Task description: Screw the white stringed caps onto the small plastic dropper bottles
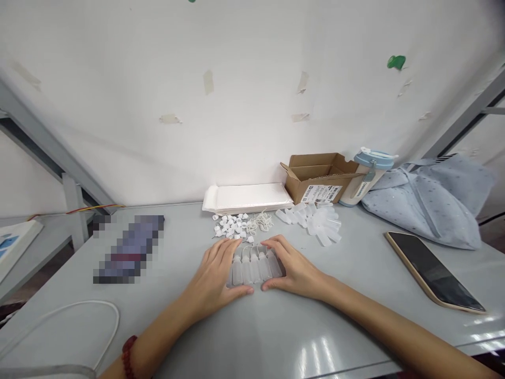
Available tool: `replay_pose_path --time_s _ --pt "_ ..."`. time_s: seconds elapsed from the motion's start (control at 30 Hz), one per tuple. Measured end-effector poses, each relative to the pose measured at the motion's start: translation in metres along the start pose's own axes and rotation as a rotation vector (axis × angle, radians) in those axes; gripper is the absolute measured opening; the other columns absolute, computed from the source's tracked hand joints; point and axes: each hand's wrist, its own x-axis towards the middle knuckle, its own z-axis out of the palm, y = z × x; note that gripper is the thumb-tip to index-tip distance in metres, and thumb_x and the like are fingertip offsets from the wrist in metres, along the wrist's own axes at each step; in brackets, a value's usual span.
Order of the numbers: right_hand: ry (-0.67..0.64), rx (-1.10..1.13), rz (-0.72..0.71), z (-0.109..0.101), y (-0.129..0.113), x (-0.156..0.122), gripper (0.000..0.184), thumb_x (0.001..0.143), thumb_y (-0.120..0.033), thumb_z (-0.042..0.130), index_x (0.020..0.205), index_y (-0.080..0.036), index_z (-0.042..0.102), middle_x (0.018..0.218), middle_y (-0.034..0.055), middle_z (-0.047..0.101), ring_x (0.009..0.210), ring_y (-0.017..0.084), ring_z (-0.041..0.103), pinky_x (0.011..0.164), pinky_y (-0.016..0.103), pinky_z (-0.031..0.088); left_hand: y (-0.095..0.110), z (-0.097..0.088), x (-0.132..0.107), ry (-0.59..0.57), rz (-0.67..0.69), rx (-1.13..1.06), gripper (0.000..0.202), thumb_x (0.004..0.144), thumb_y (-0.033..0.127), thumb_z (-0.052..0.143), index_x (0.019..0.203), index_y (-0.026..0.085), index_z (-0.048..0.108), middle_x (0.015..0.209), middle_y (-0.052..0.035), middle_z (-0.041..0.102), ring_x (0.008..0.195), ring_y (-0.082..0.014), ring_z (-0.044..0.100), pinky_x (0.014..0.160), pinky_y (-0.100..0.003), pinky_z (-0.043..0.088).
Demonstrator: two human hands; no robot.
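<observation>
A row of several small translucent plastic bottles [255, 269] lies side by side on the grey table, with thin pale cords at their tops. What looks like a clear tray may be around them; I cannot tell for sure. My left hand [216, 271] curves around the row's left end, thumb at the near edge and fingers at the far side. My right hand [294, 266] holds the right end in the same way. Just beyond lie white caps [231, 225], a small heap of pale cords [261, 223] and loose translucent bottles [322, 226].
Along the wall stand a white packet [250, 196], an open cardboard box [321, 179], a blue-lidded tumbler [365, 179] and a light blue cloth bag [426, 205]. A phone [437, 271] lies at right. At left are a blurred-out item [132, 247] and a white cable [114, 316].
</observation>
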Motion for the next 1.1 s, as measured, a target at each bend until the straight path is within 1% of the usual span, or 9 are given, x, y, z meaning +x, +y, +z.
replay_pose_path --time_s 0.1,0.23,0.43,0.67,0.9,0.93,1.0,1.07,1.1 --pt "0.005 0.007 -0.009 0.001 0.0 0.001 0.078 0.068 -0.051 0.072 0.129 -0.019 0.036 0.12 0.0128 0.044 0.102 0.026 0.053 0.085 0.042 0.049 0.001 0.0 0.001 0.006 -0.002 0.001 0.081 0.073 0.05 0.066 0.138 0.018 0.03 0.131 -0.0162 0.048 0.124 -0.0354 0.04 0.095 -0.052 0.042" --pt "0.012 0.004 -0.012 0.003 0.001 0.002 0.077 0.068 -0.051 0.072 0.129 -0.021 0.037 0.119 0.0123 0.045 0.101 0.026 0.054 0.084 0.042 0.049 0.001 0.001 0.002 0.02 0.008 -0.009 0.079 0.073 0.049 0.066 0.137 0.02 0.03 0.13 -0.0153 0.049 0.123 -0.0342 0.041 0.096 -0.051 0.041" --pt "0.026 0.005 -0.054 0.005 0.003 0.002 0.07 0.073 -0.047 0.069 0.13 -0.022 0.036 0.118 0.0113 0.046 0.101 0.025 0.053 0.084 0.041 0.049 -0.001 0.002 0.002 -0.001 0.032 -0.018 0.075 0.076 0.048 0.063 0.138 0.02 0.03 0.132 -0.015 0.047 0.125 -0.0336 0.038 0.098 -0.05 0.038" --pt "0.026 -0.012 -0.062 0.006 0.003 0.002 0.074 0.071 -0.049 0.07 0.13 -0.02 0.036 0.119 0.012 0.045 0.101 0.025 0.053 0.084 0.041 0.049 -0.001 0.002 0.004 -0.012 0.038 0.021 0.075 0.077 0.052 0.06 0.137 0.02 0.029 0.131 -0.0149 0.048 0.124 -0.0346 0.039 0.097 -0.052 0.038" --pt "0.033 0.003 -0.053 0.002 -0.001 0.002 0.074 0.07 -0.051 0.071 0.128 -0.018 0.038 0.117 0.0126 0.046 0.1 0.024 0.053 0.082 0.039 0.049 0.003 -0.003 0.005 -0.025 0.004 -0.07 0.082 0.076 0.052 0.062 0.14 0.02 0.023 0.138 -0.0159 0.041 0.127 -0.0343 0.035 0.099 -0.052 0.037" --pt "0.046 0.013 -0.051 0.0 -0.001 0.003 0.073 0.07 -0.05 0.071 0.127 -0.017 0.039 0.117 0.0124 0.046 0.099 0.024 0.053 0.081 0.038 0.05 0.004 -0.005 0.009 -0.026 0.003 -0.09 0.077 0.079 0.051 0.059 0.14 0.02 0.023 0.138 -0.0154 0.041 0.127 -0.0333 0.035 0.099 -0.051 0.037" --pt "0.095 0.021 -0.04 -0.005 0.002 0.004 0.064 0.074 -0.047 0.069 0.124 -0.018 0.041 0.115 0.0119 0.048 0.099 0.023 0.053 0.081 0.036 0.049 0.005 -0.009 0.019 -0.018 -0.004 -0.116 0.059 0.087 0.044 0.05 0.137 0.02 0.03 0.136 -0.0131 0.043 0.126 -0.0299 0.036 0.099 -0.048 0.037" --pt "0.182 -0.007 -0.025 -0.011 0.009 0.006 0.049 0.081 -0.041 0.063 0.12 -0.018 0.044 0.111 0.0113 0.05 0.099 0.023 0.053 0.08 0.037 0.049 0.004 -0.012 0.035 0.007 -0.008 -0.112 0.039 0.092 0.035 0.041 0.129 0.02 0.042 0.129 -0.0104 0.049 0.122 -0.0267 0.04 0.098 -0.045 0.038" --pt "0.234 -0.031 -0.017 -0.014 0.014 0.006 0.042 0.084 -0.039 0.059 0.118 -0.018 0.045 0.109 0.0111 0.051 0.098 0.023 0.053 0.08 0.037 0.048 0.003 -0.012 0.044 0.018 0.012 -0.096 0.032 0.092 0.031 0.04 0.121 0.02 0.05 0.123 -0.0097 0.053 0.118 -0.0264 0.043 0.096 -0.045 0.039"
